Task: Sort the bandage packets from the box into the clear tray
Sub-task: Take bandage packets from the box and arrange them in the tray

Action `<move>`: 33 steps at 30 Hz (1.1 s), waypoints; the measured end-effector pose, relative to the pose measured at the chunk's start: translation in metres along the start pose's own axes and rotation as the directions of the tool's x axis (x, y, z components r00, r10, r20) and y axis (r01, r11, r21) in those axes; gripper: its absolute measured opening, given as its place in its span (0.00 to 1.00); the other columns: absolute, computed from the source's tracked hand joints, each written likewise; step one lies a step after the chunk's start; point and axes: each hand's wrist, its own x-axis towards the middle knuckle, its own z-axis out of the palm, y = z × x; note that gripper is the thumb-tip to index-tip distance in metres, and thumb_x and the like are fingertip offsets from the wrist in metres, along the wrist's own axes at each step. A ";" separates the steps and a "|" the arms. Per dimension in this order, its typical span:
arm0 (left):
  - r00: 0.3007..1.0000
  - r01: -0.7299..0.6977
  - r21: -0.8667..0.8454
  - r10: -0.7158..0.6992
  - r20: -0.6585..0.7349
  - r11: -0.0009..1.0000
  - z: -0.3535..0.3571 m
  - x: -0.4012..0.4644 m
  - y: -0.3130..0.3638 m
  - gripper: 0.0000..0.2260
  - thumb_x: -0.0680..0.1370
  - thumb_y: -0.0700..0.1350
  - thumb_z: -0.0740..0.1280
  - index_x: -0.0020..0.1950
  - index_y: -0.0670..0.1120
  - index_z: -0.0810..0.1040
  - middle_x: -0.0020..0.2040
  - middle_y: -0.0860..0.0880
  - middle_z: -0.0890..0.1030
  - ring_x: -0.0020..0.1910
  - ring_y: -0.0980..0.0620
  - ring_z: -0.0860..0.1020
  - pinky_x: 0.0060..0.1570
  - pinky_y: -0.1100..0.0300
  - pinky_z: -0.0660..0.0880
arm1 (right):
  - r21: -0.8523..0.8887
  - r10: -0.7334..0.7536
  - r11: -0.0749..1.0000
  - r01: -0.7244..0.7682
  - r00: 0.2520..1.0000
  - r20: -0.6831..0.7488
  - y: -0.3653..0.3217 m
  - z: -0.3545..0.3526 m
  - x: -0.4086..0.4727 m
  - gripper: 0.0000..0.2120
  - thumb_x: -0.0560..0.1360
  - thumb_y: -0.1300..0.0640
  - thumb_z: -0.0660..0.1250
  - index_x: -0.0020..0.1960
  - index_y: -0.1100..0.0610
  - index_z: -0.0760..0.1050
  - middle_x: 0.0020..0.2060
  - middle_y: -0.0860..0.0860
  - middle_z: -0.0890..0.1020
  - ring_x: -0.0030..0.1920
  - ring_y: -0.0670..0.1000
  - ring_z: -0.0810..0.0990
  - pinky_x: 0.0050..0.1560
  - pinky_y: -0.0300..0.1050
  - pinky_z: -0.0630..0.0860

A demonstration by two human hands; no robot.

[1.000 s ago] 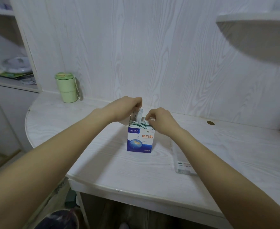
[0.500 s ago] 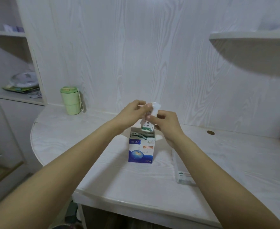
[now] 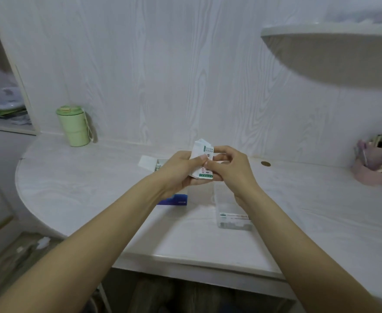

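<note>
No legible text

Print is seen on the bandage packets point(image 3: 204, 164) and the tray's label point(image 3: 234, 216), but nothing can be read.

Hands: two, left hand point(image 3: 178, 170) and right hand point(image 3: 231, 168). Stack of bandage packets point(image 3: 202, 162): one, exact packet count unreadable. Box point(image 3: 174, 198): one. Clear tray point(image 3: 232, 219): one. Green cup point(image 3: 73, 125): one. Pink pen holder point(image 3: 371, 170): one. Desk point(image 3: 95, 188): one. Wall shelf point(image 3: 329, 33): one.
</note>
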 end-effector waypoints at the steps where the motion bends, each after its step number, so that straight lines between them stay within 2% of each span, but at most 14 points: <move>1: 1.000 -0.019 -0.006 0.019 -0.005 1.000 0.003 -0.001 -0.005 0.11 0.81 0.40 0.61 0.59 0.38 0.76 0.51 0.42 0.83 0.46 0.48 0.83 0.44 0.61 0.81 | -0.021 0.015 1.000 -0.015 1.000 -0.006 0.003 -0.003 -0.002 0.12 0.71 0.65 0.72 0.54 0.57 0.77 0.43 0.53 0.78 0.41 0.51 0.83 0.33 0.34 0.78; 3: 1.000 -0.028 -0.014 0.028 -0.007 1.000 0.010 -0.003 -0.013 0.11 0.81 0.41 0.61 0.60 0.38 0.76 0.52 0.41 0.83 0.50 0.46 0.82 0.49 0.58 0.80 | -0.058 0.051 0.997 -0.053 0.998 -0.025 0.010 -0.012 -0.005 0.11 0.70 0.62 0.74 0.52 0.59 0.78 0.47 0.56 0.80 0.45 0.53 0.83 0.37 0.37 0.80; 4: 1.000 -0.012 -0.031 0.012 0.001 0.999 0.013 -0.005 -0.016 0.10 0.81 0.41 0.61 0.59 0.39 0.77 0.52 0.42 0.83 0.51 0.46 0.82 0.50 0.57 0.80 | -0.043 0.062 0.997 -0.063 0.998 -0.018 0.012 -0.017 -0.008 0.10 0.70 0.63 0.74 0.50 0.61 0.79 0.46 0.57 0.81 0.44 0.53 0.84 0.37 0.37 0.80; 8: 0.998 0.041 -0.080 -0.037 0.053 0.996 0.029 -0.011 -0.024 0.10 0.82 0.40 0.57 0.55 0.42 0.78 0.50 0.43 0.83 0.49 0.48 0.82 0.49 0.57 0.80 | 0.009 0.060 0.998 -0.060 0.998 0.013 0.018 -0.038 -0.021 0.05 0.71 0.65 0.72 0.41 0.66 0.78 0.28 0.50 0.81 0.26 0.42 0.79 0.29 0.31 0.73; 12: 0.999 0.035 -0.014 -0.035 0.021 0.999 0.043 -0.011 -0.030 0.11 0.83 0.40 0.55 0.59 0.42 0.75 0.54 0.42 0.81 0.51 0.46 0.82 0.49 0.56 0.80 | -0.102 0.067 0.992 -0.076 0.993 -0.093 0.029 -0.052 -0.021 0.08 0.71 0.61 0.73 0.37 0.64 0.78 0.34 0.58 0.83 0.31 0.48 0.80 0.32 0.37 0.75; 15: 0.997 0.066 0.006 -0.065 -0.028 0.998 0.050 -0.010 -0.031 0.12 0.84 0.40 0.53 0.62 0.43 0.72 0.49 0.39 0.82 0.45 0.46 0.84 0.45 0.58 0.81 | -0.102 0.049 0.992 -0.068 0.983 -0.177 0.036 -0.069 -0.018 0.10 0.73 0.62 0.71 0.34 0.61 0.75 0.31 0.54 0.80 0.27 0.44 0.78 0.30 0.35 0.74; 18: 0.989 0.067 0.140 -0.048 -0.138 0.988 0.050 -0.008 -0.032 0.13 0.84 0.41 0.51 0.64 0.42 0.70 0.47 0.38 0.81 0.41 0.48 0.83 0.43 0.59 0.80 | -0.168 0.040 0.984 -0.059 0.993 -0.115 0.043 -0.087 -0.014 0.11 0.76 0.63 0.67 0.36 0.65 0.76 0.35 0.61 0.81 0.36 0.53 0.82 0.37 0.45 0.77; 19: 0.986 0.065 0.158 -0.038 -0.164 0.985 0.049 -0.008 -0.032 0.13 0.84 0.41 0.51 0.65 0.42 0.70 0.47 0.38 0.81 0.41 0.48 0.83 0.43 0.60 0.80 | -0.271 0.025 0.962 -0.042 0.998 -0.066 0.045 -0.092 -0.013 0.12 0.78 0.62 0.65 0.37 0.65 0.75 0.35 0.60 0.80 0.36 0.52 0.81 0.38 0.46 0.75; 21: 0.982 0.067 0.134 -0.042 -0.184 0.989 0.047 -0.007 -0.031 0.13 0.84 0.41 0.51 0.65 0.42 0.70 0.48 0.37 0.81 0.41 0.48 0.83 0.44 0.59 0.80 | -0.515 0.020 0.857 0.017 0.998 0.065 0.047 -0.098 -0.013 0.16 0.79 0.60 0.62 0.33 0.60 0.70 0.28 0.52 0.72 0.28 0.46 0.69 0.32 0.42 0.63; 23: 0.980 0.080 0.114 -0.057 -0.193 0.990 0.046 -0.007 -0.030 0.13 0.84 0.41 0.52 0.65 0.42 0.70 0.49 0.37 0.81 0.42 0.47 0.83 0.44 0.58 0.79 | -0.627 0.074 0.777 0.065 0.978 0.194 0.046 -0.098 -0.012 0.18 0.78 0.59 0.64 0.30 0.54 0.69 0.24 0.47 0.67 0.25 0.44 0.62 0.30 0.38 0.58; 25: 0.978 0.084 0.121 -0.058 -0.200 0.989 0.046 -0.006 -0.029 0.12 0.84 0.41 0.52 0.64 0.42 0.71 0.48 0.37 0.82 0.42 0.47 0.83 0.45 0.57 0.80 | -0.654 0.103 0.751 0.095 0.961 0.257 0.045 -0.092 -0.012 0.10 0.74 0.58 0.70 0.35 0.50 0.77 0.24 0.44 0.73 0.24 0.40 0.68 0.29 0.32 0.63; 27: 0.979 0.077 0.139 -0.049 -0.199 0.987 0.046 -0.006 -0.028 0.12 0.84 0.41 0.52 0.63 0.43 0.71 0.48 0.37 0.82 0.42 0.47 0.84 0.45 0.57 0.80 | -0.673 0.106 0.732 0.111 0.956 0.274 0.047 -0.083 -0.010 0.03 0.71 0.57 0.73 0.40 0.52 0.80 0.28 0.46 0.78 0.28 0.40 0.73 0.31 0.29 0.66; 30: 0.978 0.079 0.162 -0.046 -0.201 0.984 0.044 -0.006 -0.029 0.12 0.84 0.41 0.53 0.63 0.43 0.71 0.49 0.37 0.82 0.45 0.46 0.84 0.45 0.57 0.80 | -0.758 0.131 0.638 0.135 0.951 0.280 0.053 -0.071 -0.009 0.02 0.71 0.57 0.73 0.40 0.53 0.82 0.31 0.45 0.78 0.35 0.46 0.76 0.36 0.37 0.70; 33: 0.978 0.083 0.173 -0.047 -0.204 0.981 0.039 -0.005 -0.031 0.12 0.84 0.41 0.53 0.63 0.43 0.71 0.49 0.37 0.82 0.47 0.45 0.83 0.46 0.57 0.80 | -0.850 0.129 0.507 0.144 0.962 0.240 0.056 -0.064 -0.011 0.02 0.71 0.54 0.72 0.40 0.51 0.83 0.32 0.46 0.79 0.38 0.48 0.76 0.41 0.42 0.68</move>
